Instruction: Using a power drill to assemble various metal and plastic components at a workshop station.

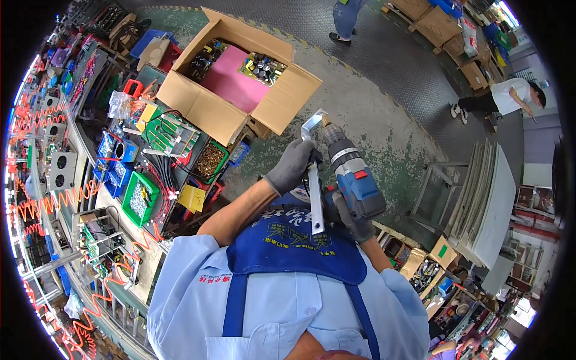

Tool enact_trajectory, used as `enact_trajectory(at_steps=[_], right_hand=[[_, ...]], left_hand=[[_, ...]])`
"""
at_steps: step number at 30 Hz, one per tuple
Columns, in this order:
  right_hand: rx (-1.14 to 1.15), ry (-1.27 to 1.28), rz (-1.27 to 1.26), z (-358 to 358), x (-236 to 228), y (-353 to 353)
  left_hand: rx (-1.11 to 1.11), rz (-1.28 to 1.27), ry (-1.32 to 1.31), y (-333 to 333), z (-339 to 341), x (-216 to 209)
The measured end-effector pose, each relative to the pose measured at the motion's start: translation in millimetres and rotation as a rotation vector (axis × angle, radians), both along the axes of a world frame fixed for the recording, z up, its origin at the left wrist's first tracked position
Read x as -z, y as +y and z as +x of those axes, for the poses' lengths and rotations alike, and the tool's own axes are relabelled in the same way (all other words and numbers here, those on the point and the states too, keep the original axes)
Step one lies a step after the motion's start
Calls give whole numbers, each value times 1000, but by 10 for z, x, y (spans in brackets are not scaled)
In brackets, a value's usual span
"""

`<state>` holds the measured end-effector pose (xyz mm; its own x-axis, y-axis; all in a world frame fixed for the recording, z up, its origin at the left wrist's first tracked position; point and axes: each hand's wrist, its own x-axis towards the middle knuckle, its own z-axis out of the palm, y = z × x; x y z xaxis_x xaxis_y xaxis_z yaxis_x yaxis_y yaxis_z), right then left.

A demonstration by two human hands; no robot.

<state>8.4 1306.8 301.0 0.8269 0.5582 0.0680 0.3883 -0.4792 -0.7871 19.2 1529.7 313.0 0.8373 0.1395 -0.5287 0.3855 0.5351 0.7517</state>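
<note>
My left hand [291, 167], in a grey glove, is closed around a long silver metal bracket [315, 204] with a bent far end. The bracket's flat arm points back toward my blue apron [288, 246]. In my right hand [355, 223], also gloved, is a blue and grey cordless drill [355, 177], gripped by its handle. A gold-coloured bit [326, 120] sticks out of its chuck, right at the bracket's bent end. Whether the bit touches the metal or goes into it, I cannot tell.
An open cardboard box [204, 111] with circuit boards and pink sheet stands ahead. To the left, a workbench carries a green bin [139, 198] of small metal parts and blue bins. Leaning panels [480, 204] stand at right. Two people are farther off.
</note>
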Motion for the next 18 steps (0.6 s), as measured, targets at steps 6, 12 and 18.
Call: enact_trajectory(at_steps=[6,12,18], right_hand=[[-242,-649,-323,-95,281,-238],[-152,-284,-120,-68,262,-177],[-121,-336,-181,-66,175,-92]], left_hand=[[84,661,-304,272,-19,-170],[152,992,-567,374,-117,142],[153,421,-229,251,-101,0]])
